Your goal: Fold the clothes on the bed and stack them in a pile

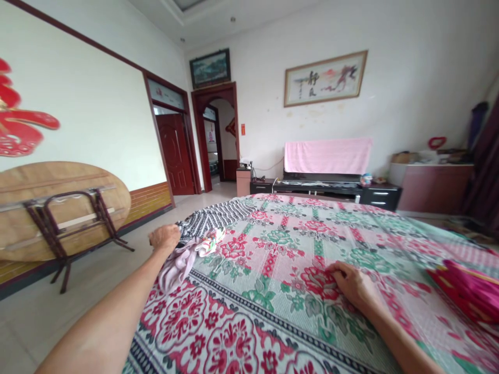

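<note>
A bed is covered with a floral sheet (280, 291) in red, green and white. My left hand (165, 237) reaches to the bed's left edge, its fingers closed on a small pile of clothes: a pale pink garment (177, 265), a small patterned cloth (210, 242) and a black-and-white striped garment (218, 214). My right hand (353, 283) rests on the sheet near the middle, fingers curled and pressed against the fabric.
A bright pink and red cloth (468, 291) lies at the bed's right edge. A folded round table (58, 208) leans against the left wall. A low TV stand (331, 189) with a pink cover stands at the far wall. Doorways (216, 135) open at the back left.
</note>
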A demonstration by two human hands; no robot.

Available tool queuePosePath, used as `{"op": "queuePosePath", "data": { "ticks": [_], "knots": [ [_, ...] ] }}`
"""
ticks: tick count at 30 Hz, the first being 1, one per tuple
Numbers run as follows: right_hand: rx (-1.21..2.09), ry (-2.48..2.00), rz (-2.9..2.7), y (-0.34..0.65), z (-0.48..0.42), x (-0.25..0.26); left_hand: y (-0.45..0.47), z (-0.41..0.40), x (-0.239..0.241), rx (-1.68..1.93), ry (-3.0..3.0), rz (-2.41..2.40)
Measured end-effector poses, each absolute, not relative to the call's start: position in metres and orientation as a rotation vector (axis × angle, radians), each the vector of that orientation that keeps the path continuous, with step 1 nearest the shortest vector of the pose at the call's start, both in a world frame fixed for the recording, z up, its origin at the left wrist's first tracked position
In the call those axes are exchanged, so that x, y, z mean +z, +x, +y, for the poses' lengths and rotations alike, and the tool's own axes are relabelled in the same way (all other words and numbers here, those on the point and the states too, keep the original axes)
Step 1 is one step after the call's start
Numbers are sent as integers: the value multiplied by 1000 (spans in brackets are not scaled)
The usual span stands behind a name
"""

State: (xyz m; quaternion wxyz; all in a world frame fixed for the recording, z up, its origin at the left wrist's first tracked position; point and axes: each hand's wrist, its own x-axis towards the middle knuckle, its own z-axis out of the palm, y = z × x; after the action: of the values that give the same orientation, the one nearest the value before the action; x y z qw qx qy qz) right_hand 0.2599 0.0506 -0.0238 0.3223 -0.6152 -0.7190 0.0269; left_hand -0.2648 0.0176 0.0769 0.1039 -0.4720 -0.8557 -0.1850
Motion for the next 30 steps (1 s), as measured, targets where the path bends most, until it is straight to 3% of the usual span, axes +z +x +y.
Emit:
{"op": "queuePosePath", "data": {
  "ticks": [8, 16, 22, 26, 30],
  "knots": [
    [82, -1599, -1901, 263, 53, -30, -137, 43, 87, -576, -1683, -2191],
    [152, -1548, -1843, 265, 49, -25, 7, 6, 30, -642, -2360, -1698],
    [177, -1598, -1820, 263, 46, -23, 17, -12, 4, -616, -2472, -1648],
    [152, -1597, -1853, 261, 46, -25, 1, -15, 12, -656, -2381, -1783],
    [112, -1556, -1932, 261, 47, -29, -28, -11, 23, -471, -2499, -1960]
  ]
}}
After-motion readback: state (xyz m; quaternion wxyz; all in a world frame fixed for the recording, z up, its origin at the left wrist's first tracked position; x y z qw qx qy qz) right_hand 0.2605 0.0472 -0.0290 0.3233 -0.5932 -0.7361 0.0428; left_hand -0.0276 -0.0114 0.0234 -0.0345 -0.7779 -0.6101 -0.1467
